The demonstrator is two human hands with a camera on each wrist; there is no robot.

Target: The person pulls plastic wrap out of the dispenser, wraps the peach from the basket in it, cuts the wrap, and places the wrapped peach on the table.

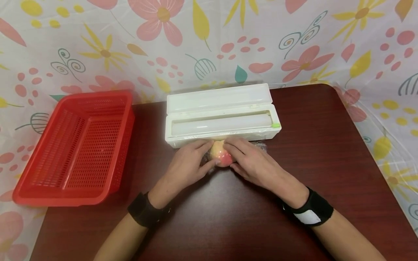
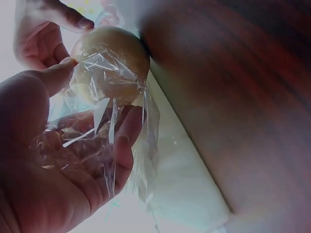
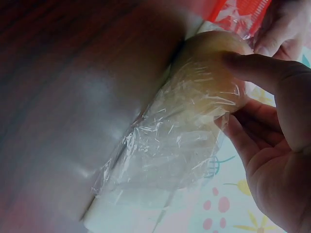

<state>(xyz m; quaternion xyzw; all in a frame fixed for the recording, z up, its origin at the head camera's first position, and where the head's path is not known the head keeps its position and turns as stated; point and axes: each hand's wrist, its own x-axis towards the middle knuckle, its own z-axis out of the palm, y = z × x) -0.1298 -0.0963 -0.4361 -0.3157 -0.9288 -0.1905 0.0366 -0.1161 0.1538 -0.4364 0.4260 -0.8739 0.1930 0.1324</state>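
Note:
A round yellow-and-pink fruit sits between both hands, just in front of the cling film box. Clear cling film covers part of it, with crumpled loose ends spreading out on either side. My left hand grips the fruit from its left; in the left wrist view its thumb lies against the side and its fingers curl beneath the trailing film. From the other side my right hand holds the fruit, thumb on its near face and fingertips at the film behind.
The white box has its lid raised at the back, a film roll inside and a green slider at its right end. On the left stands a red plastic basket. A flowered cloth hangs behind the dark wooden table.

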